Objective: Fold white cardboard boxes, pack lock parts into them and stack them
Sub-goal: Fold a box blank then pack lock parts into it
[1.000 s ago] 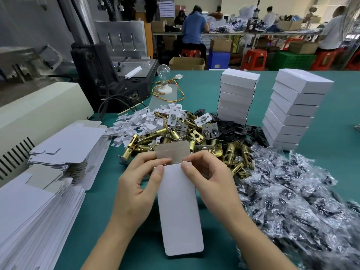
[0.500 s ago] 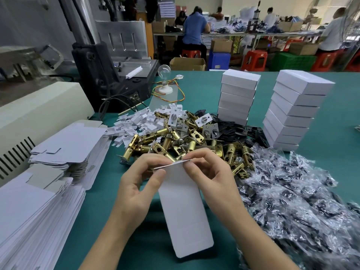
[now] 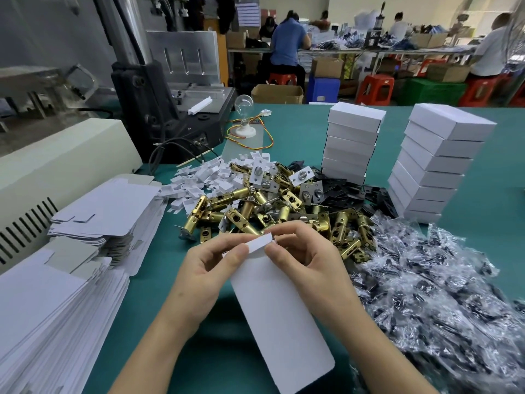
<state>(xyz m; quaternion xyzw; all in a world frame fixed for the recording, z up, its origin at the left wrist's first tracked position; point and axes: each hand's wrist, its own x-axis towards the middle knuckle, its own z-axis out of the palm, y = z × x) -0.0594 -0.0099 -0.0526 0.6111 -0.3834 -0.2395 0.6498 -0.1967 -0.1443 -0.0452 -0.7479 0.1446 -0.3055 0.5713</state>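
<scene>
A flat white cardboard box blank (image 3: 279, 317) is held over the green table (image 3: 199, 362), its long body pointing toward me. My left hand (image 3: 210, 268) pinches the far end flap from the left, and my right hand (image 3: 305, 260) pinches it from the right. That flap is bent over toward me. Just beyond my hands lies a heap of brass latch parts (image 3: 270, 209). Two stacks of closed white boxes (image 3: 352, 143) (image 3: 437, 166) stand at the back right.
Piles of flat box blanks (image 3: 56, 294) fill the left. Small white cardboard pieces (image 3: 204, 177), black plates (image 3: 346, 191) and clear bagged parts (image 3: 440, 294) surround the brass heap. A cream machine (image 3: 56, 163), a press (image 3: 159, 89) and a bulb (image 3: 244, 109) stand behind.
The grey-backed end flap stood up a second ago; both hands have folded it over toward me, and the blank's near end has swung to the right.
</scene>
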